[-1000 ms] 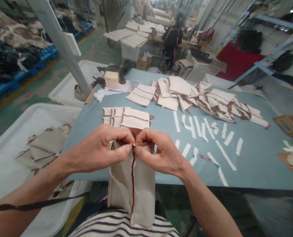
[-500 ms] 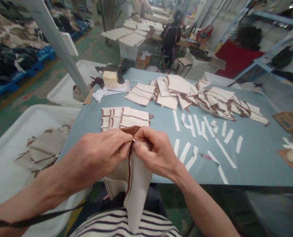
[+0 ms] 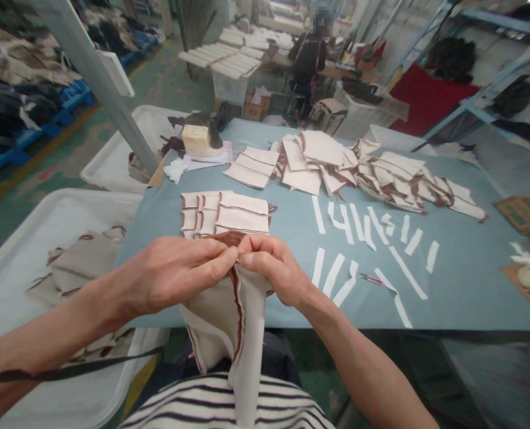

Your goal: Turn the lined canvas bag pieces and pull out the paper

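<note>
Both my hands pinch the top edge of a cream cloth pouch [image 3: 229, 322] with brown piping, which hangs down over the table's near edge toward my lap. My left hand [image 3: 175, 271] and my right hand [image 3: 271, 268] meet fingertip to fingertip at the pouch's brown-trimmed opening. Just beyond them a neat stack of folded cream pieces [image 3: 226, 214] lies on the blue table [image 3: 461, 280].
Several white paper strips [image 3: 358, 238] lie right of my hands. A loose heap of cream pieces [image 3: 358, 170] spreads across the far side. White tubs [image 3: 32, 238] with fabric stand at left beside a grey post [image 3: 95, 77]. A seated person [image 3: 309, 59] works at the back.
The pouch has been twisted and bunched, its flat panel now folded narrow and hanging lower. My hands stayed pinched together at its top and shifted slightly up toward the stack.
</note>
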A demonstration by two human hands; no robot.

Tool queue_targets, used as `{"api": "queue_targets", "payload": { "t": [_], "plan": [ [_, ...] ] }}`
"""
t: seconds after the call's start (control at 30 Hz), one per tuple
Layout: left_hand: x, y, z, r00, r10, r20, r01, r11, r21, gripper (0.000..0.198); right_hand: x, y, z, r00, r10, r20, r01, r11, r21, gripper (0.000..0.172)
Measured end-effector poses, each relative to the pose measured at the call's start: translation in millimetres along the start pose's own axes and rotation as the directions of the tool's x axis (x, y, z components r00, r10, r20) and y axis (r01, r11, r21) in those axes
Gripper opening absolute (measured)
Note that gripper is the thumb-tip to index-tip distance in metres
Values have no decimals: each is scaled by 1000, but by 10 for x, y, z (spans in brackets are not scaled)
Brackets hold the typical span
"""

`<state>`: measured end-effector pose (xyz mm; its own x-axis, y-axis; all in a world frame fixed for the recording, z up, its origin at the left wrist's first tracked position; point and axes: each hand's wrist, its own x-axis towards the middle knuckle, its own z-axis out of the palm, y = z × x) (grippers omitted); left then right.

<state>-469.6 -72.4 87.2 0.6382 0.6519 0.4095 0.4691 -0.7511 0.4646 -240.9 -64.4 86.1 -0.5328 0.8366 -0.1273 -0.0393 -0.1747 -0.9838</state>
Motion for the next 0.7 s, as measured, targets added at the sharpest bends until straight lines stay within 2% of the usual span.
{"api": "queue_targets", "payload": {
  "t": [0.07, 0.1, 0.2, 0.33, 0.43, 0.53, 0.6, 0.7],
  "plan": [
    [26, 50, -10, 994, 103, -30, -101, 993, 64, 25, -4, -43, -15, 999, -47, -3, 46, 994, -98, 18],
    [40, 84, -20, 992, 116, -53, -111, 990, 92, 24, -11, -69, -24, 996, -93, -5, 91, 982, -163, 15],
    [94, 194, -84, 996, 29, -83, -20, 994, 104, 16, -47, -142, -45, 969, -247, -5, 229, 905, -358, 6],
    [194, 286, -224, 998, -48, 50, 51, 998, -45, 16, -86, -210, -26, 929, -370, 16, 328, 801, -501, 5],
    [254, 294, -300, 990, -29, 135, 32, 999, -26, 30, -94, -252, -10, 890, -455, 41, 400, 734, -549, 7],
    [275, 277, -323, 990, 10, 139, -16, 999, 44, 34, -92, -289, -38, 869, -486, 95, 452, 699, -554, 9],
    [276, 270, -319, 990, 20, 141, -17, 1000, -25, 29, -82, -289, -76, 857, -496, 142, 489, 693, -531, 9],
    [273, 279, -288, 987, -25, 157, 63, 969, -237, 24, -49, -217, -116, 851, -493, 182, 519, 733, -440, 8]
  ]
}}
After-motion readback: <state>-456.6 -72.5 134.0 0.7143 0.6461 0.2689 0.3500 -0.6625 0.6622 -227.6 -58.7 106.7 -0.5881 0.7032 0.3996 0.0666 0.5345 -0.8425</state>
